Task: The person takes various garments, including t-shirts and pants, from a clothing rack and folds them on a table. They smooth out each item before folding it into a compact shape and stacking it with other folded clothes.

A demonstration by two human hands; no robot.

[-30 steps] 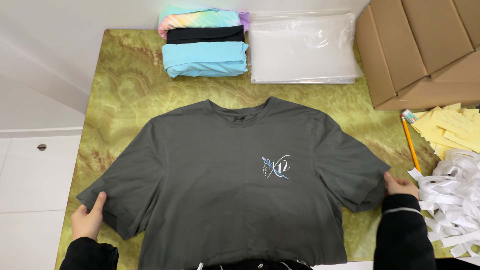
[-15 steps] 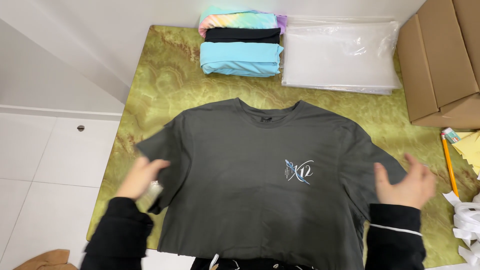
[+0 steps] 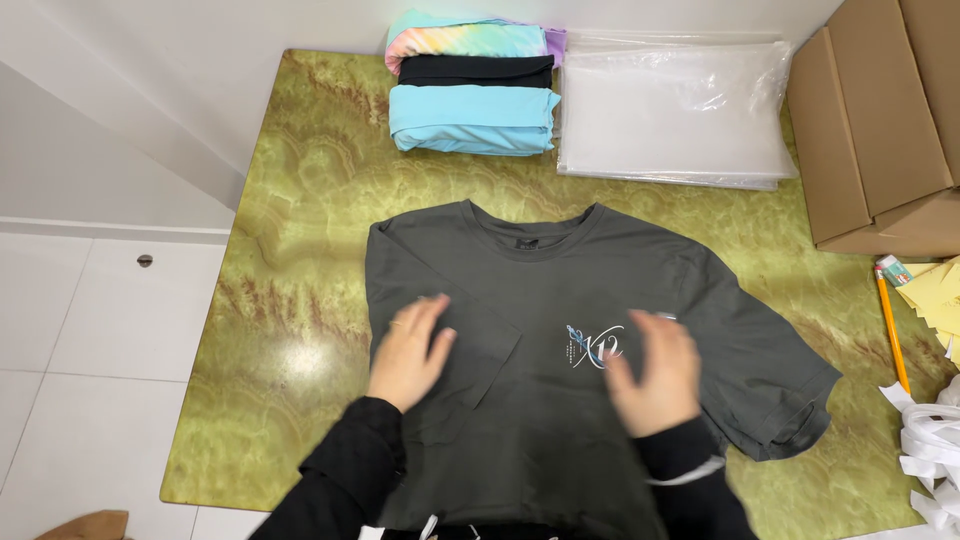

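A dark grey t-shirt [image 3: 600,290] with a small blue-white chest print lies face up on the green marbled table [image 3: 300,200]. Its left sleeve and side are folded in over the body. My left hand [image 3: 410,350] rests flat with fingers apart on that folded part. Just right of the print, my right hand [image 3: 650,370] lies open on the shirt's chest, blurred. The right sleeve is still spread out toward the table's right side. Both forearms wear black sleeves.
A stack of folded shirts [image 3: 472,90], tie-dye, black and light blue, sits at the table's back. Clear plastic bags [image 3: 675,110] lie beside it. Cardboard boxes [image 3: 880,120] stand at right, with a pencil [image 3: 888,320], yellow papers and white strips [image 3: 935,440]. White floor tiles lie to the left.
The left sleeve and side of the shirt have been folded inward. Both hands moved from the shirt's outer edges toward its middle. The view shifted left.
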